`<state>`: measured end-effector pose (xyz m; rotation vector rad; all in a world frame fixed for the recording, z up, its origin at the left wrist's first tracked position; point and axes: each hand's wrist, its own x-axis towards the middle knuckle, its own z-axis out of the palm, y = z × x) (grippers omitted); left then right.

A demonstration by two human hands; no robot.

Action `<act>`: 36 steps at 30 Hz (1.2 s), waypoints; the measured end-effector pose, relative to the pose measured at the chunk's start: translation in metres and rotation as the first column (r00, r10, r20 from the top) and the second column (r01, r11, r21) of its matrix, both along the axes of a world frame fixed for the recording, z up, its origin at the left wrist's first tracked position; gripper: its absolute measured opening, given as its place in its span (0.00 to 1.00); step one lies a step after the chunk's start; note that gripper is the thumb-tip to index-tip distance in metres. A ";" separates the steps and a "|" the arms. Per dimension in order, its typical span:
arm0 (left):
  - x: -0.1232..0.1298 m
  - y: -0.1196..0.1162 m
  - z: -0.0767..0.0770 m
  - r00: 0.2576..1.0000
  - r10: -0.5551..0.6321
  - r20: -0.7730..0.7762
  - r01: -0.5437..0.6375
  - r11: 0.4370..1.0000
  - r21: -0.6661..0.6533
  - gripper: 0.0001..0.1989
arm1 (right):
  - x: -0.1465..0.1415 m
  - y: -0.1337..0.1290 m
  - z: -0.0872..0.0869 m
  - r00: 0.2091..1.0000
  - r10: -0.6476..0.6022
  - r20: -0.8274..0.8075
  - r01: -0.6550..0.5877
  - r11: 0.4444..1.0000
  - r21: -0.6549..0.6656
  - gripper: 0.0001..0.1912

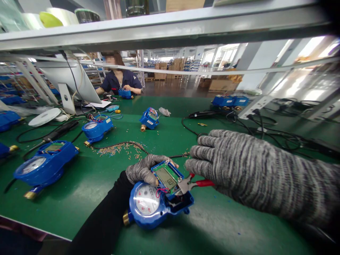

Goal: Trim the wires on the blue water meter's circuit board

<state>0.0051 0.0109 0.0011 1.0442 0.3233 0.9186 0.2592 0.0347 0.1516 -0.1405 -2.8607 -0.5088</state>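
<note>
A blue water meter (147, 203) with a round dial and a raised green display board (166, 177) lies on the green table near the front. My left hand (145, 169), in a grey glove, grips the display part from its left and far side. Red-handled pliers (203, 183) reach from the right, their metal jaws at the board's lower right edge above the open housing. My right hand (212, 159), in a striped grey glove, is closed on the pliers' handles, mostly hiding them. Pink and other thin wires show between dial and board.
Several blue meters (47, 164) stand to the left, another (150, 118) beyond my hands. Small brass screws (119, 148) lie scattered around a black cable. A person (120, 79) works across the table. A power strip (256, 106) sits right; a shelf (170, 32) spans overhead.
</note>
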 end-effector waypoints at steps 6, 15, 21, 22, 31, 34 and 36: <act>-0.002 -0.001 -0.002 1.000 0.014 -0.020 -0.014 0.999 -0.039 0.35 | -0.002 -0.010 0.001 0.999 -0.026 -0.023 0.027 0.997 0.074 0.13; -0.003 -0.001 -0.002 0.998 -0.014 -0.066 0.014 1.000 -0.003 0.37 | 0.002 -0.011 -0.001 0.997 -0.060 -0.049 0.054 0.992 -0.114 0.14; -0.004 0.000 -0.002 0.995 -0.020 -0.096 0.022 1.000 0.015 0.38 | 0.001 -0.008 -0.001 0.998 -0.061 -0.025 0.056 0.988 -0.145 0.12; -0.004 0.000 -0.002 0.995 -0.013 -0.103 0.015 1.000 0.023 0.37 | -0.001 -0.007 0.000 0.998 -0.055 -0.022 0.052 0.989 -0.140 0.11; -0.002 -0.001 0.000 0.998 -0.005 -0.065 0.007 1.000 0.026 0.37 | -0.003 -0.009 -0.001 0.998 -0.068 -0.019 0.066 0.993 -0.100 0.09; -0.003 -0.002 -0.001 0.993 0.012 -0.117 -0.008 0.999 0.039 0.39 | 0.001 -0.011 -0.005 0.996 -0.062 -0.071 0.054 0.993 -0.109 0.13; -0.004 -0.002 -0.002 0.990 0.003 -0.140 0.002 0.999 0.033 0.41 | 0.003 -0.012 -0.005 0.995 -0.059 -0.086 0.049 0.992 -0.117 0.13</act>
